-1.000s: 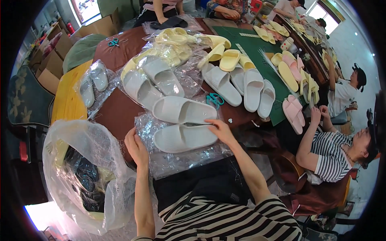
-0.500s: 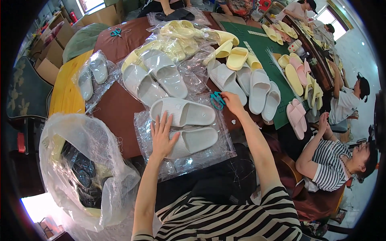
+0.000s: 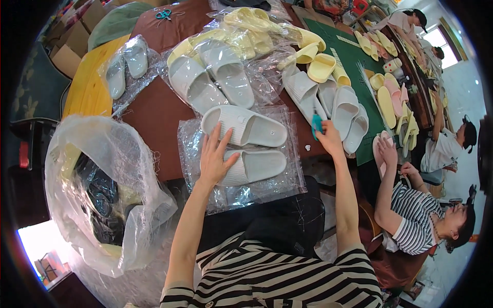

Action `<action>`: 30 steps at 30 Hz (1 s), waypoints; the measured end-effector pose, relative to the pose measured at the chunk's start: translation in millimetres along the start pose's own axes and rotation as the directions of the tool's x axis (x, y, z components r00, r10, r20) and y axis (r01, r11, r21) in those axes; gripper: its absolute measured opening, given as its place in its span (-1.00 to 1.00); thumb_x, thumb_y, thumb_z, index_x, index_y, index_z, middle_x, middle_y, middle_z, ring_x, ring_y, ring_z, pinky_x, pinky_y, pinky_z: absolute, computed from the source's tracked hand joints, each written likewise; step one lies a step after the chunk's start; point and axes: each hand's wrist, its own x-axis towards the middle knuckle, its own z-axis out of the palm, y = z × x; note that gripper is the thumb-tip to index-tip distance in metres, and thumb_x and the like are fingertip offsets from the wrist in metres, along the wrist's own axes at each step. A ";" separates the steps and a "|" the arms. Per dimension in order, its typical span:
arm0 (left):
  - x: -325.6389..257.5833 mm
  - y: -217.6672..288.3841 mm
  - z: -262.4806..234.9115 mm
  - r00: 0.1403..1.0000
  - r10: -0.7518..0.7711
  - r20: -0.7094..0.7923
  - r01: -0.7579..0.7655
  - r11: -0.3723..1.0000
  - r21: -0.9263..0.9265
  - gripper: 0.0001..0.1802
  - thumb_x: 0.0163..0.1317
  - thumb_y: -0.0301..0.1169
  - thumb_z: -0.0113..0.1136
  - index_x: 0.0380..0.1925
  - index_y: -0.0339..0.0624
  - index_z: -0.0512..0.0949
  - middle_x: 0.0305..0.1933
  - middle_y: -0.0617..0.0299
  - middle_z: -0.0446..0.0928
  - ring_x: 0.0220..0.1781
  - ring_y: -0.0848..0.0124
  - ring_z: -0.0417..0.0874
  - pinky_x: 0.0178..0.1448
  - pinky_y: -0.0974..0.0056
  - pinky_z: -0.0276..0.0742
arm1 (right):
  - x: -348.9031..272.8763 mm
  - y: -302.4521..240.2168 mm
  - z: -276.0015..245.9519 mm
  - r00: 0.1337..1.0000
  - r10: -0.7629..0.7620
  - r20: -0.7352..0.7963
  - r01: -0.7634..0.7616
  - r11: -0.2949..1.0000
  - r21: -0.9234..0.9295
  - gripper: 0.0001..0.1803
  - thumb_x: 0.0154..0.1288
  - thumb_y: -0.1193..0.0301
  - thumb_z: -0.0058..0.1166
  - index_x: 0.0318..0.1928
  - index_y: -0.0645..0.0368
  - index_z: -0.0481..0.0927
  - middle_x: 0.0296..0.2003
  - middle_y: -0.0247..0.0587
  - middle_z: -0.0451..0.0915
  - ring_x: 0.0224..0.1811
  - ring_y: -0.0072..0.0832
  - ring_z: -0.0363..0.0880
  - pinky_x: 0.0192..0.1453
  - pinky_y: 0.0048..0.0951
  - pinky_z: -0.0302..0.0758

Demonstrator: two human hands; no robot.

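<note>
Resting the left hand (image 3: 214, 158) on a pair of grey slippers (image 3: 264, 132), had its fingers spread wide over the upper one's strap, with the thumb over the lower one. Had that pair lying side by side on a clear plastic bag (image 3: 290, 187) at the near edge of the brown tabletop (image 3: 160, 131), with toes to the left. Pinched some teal scissors (image 3: 316, 126) in the right hand (image 3: 330, 139), off to the right of the pair and close to a bunch of loose grey slippers (image 3: 344, 107). Couldn't really tell about any contact between blades and slippers, tbh. Spotted a little white bit (image 3: 307, 147) on the tabletop just below the scissors. Saw bagged grey slippers (image 3: 233, 87) further up, plus yellow slippers (image 3: 249, 23) in plastic piled beyond those. Had a big whitish sack (image 3: 132, 146) sitting on the left with dark stuff (image 3: 101, 192) inside, kinda hard to make out. Also noticed a green mat (image 3: 366, 148) on the right, and a person (image 3: 416, 215) in a striped top holding a pink slipper (image 3: 379, 156).
</note>
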 end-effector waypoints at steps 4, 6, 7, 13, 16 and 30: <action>-9.3 -4.0 -2.6 0.998 -0.057 -0.019 0.057 0.998 0.009 -0.26 0.24 -0.05 0.24 0.45 0.28 0.31 0.60 -0.14 0.00 0.53 -0.10 0.20 0.58 -0.14 0.08 | -60.6 -69.9 -29.0 0.996 -0.072 0.056 0.066 0.992 0.105 -0.47 0.15 0.26 0.40 -0.03 0.31 0.45 -0.29 0.05 0.66 -0.24 -0.21 0.68 -0.14 -0.31 0.56; -9.1 -2.1 -0.7 0.998 -0.046 -0.034 0.046 0.999 0.000 -0.27 0.25 -0.06 0.23 0.45 0.29 0.31 0.59 -0.17 0.01 0.51 -0.13 0.22 0.58 -0.13 0.09 | -84.3 -96.7 -26.0 0.936 -0.143 0.322 0.119 0.989 0.092 -0.36 0.09 0.13 0.46 -0.01 0.31 0.45 -0.32 0.06 0.64 -0.28 -0.13 0.68 -0.17 -0.22 0.56; -8.5 -1.8 0.2 0.998 -0.037 -0.046 0.036 0.999 -0.006 -0.29 0.25 -0.07 0.21 0.44 0.31 0.32 0.58 -0.20 0.01 0.50 -0.15 0.24 0.57 -0.13 0.11 | -90.4 -107.5 -18.3 0.900 -0.176 0.399 0.178 0.983 0.032 -0.34 0.08 0.06 0.44 -0.05 0.30 0.46 -0.31 0.04 0.65 -0.26 -0.06 0.68 -0.16 -0.18 0.56; -7.7 1.1 -0.3 0.998 -0.014 -0.068 0.014 1.000 0.000 -0.30 0.26 -0.07 0.21 0.43 0.30 0.33 0.53 -0.22 0.10 0.48 -0.15 0.25 0.57 -0.13 0.11 | -82.7 -119.9 8.2 0.792 -0.197 0.578 0.291 0.954 -0.073 -0.26 0.08 -0.23 0.28 -0.18 0.27 0.49 -0.34 0.05 0.66 -0.25 0.01 0.69 -0.18 -0.12 0.54; -9.4 -3.6 1.5 0.996 0.014 -0.093 -0.011 0.999 0.032 -0.29 0.24 -0.06 0.23 0.42 0.29 0.34 0.52 -0.21 0.12 0.48 -0.13 0.26 0.57 -0.14 0.11 | -72.1 -123.5 15.2 0.745 -0.234 0.625 0.371 0.924 -0.096 -0.27 0.10 -0.22 0.26 -0.17 0.26 0.49 -0.35 0.06 0.66 -0.27 0.04 0.68 -0.19 -0.08 0.53; -6.4 0.2 -2.9 0.996 -0.001 -0.089 0.005 0.999 0.040 -0.30 0.22 -0.08 0.23 0.41 0.30 0.36 0.51 -0.17 0.16 0.46 -0.11 0.29 0.56 -0.18 0.11 | -52.3 -55.1 4.3 0.984 -0.099 0.146 0.084 0.991 0.105 -0.61 0.18 0.21 0.30 -0.10 0.20 0.59 -0.22 0.03 0.68 -0.16 0.01 0.67 -0.10 -0.09 0.54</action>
